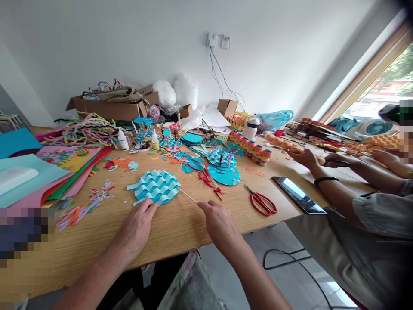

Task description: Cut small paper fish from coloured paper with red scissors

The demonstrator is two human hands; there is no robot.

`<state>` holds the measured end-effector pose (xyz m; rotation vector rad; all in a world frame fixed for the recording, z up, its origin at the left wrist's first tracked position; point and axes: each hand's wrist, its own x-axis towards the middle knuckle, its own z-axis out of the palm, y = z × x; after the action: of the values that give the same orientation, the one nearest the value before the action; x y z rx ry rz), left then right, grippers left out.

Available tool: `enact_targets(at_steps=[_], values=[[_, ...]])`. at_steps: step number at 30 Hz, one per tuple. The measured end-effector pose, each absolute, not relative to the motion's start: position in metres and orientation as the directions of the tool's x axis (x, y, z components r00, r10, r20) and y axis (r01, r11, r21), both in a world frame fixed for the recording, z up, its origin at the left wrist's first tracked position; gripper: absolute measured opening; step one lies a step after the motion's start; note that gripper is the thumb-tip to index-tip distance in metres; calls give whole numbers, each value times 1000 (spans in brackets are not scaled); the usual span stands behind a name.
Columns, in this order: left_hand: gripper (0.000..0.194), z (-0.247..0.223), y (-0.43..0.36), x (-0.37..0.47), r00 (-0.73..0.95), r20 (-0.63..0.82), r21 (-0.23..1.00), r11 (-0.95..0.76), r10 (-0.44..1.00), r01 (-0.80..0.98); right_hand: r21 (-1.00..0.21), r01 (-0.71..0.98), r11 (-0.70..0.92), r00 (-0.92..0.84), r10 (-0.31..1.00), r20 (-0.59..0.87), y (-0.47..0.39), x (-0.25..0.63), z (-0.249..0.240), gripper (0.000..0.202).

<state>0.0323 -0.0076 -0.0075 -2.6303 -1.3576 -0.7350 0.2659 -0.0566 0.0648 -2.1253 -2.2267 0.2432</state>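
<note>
At the near edge of the wooden desk (180, 224), my left hand (137, 226) presses loosely spread fingers on the finished-looking wavy blue paper disc (156, 186), while my right hand (221, 221) pinches a thin wooden stick (187, 196) touching the disc's right edge, apparently not yet attached.

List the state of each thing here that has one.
Left hand: flat, fingertips on the blue wavy paper disc.
Right hand: pinching the thin wooden stick.
Red scissors: closed, lying flat.
Phone: screen lit.
Glue bottle: upright, capped.
</note>
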Motion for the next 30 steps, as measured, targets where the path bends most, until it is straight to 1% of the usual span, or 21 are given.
enact_targets(at_steps=[6, 10, 20, 26, 30], values=[[44, -7, -8, 33, 484, 432, 169, -595, 761, 785, -149, 989, 21, -24, 1000, -20, -56, 273, 61, 40], [42, -8, -8, 33, 481, 430, 166, -591, 764, 789, -172, 985, -1, 2, 1000, 5, -56, 277, 60, 36], [42, -5, -9, 32, 482, 411, 160, -581, 774, 798, -223, 975, -21, 27, 999, 27, -58, 287, 55, 39], [41, -3, -10, 35, 476, 427, 146, -579, 769, 802, -325, 946, -2, 14, 999, 34, -64, 300, 58, 32], [41, 1, -13, 36, 491, 407, 129, -581, 770, 804, -405, 914, 19, 1, 999, 50, -72, 310, 61, 31]])
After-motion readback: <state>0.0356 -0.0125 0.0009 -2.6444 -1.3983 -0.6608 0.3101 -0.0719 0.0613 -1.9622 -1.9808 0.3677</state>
